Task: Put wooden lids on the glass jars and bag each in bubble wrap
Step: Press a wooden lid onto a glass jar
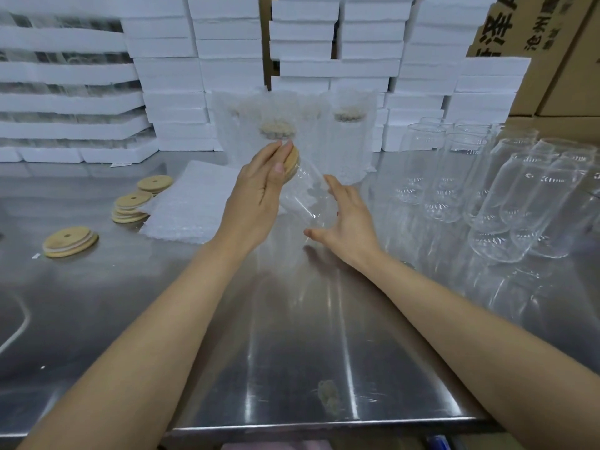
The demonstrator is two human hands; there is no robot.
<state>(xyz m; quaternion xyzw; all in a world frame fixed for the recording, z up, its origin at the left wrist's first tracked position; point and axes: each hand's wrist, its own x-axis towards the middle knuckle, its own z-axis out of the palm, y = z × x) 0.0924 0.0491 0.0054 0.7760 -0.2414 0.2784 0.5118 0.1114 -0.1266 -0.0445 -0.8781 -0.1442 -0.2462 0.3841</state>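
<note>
A clear glass jar (pixel 303 198) is held tilted above the steel table, mouth toward the upper left. My left hand (pixel 259 193) presses a round wooden lid (pixel 291 164) against the jar's mouth. My right hand (pixel 349 219) cups the jar's base from the right, fingers spread around the glass. A stack of flat bubble wrap bags (pixel 191 203) lies just left of my left hand. Loose wooden lids (pixel 134 203) are piled further left, with another small pile (pixel 70 242) nearer the front. Behind my hands stand bagged jars with lids (pixel 276 134).
Several bare glass jars (pixel 506 196) crowd the right side of the steel table (pixel 292 336). White foam boxes (pixel 201 76) are stacked along the back, and cardboard cartons (pixel 558 53) stand at the back right. A white cord (pixel 19 323) lies at the left edge.
</note>
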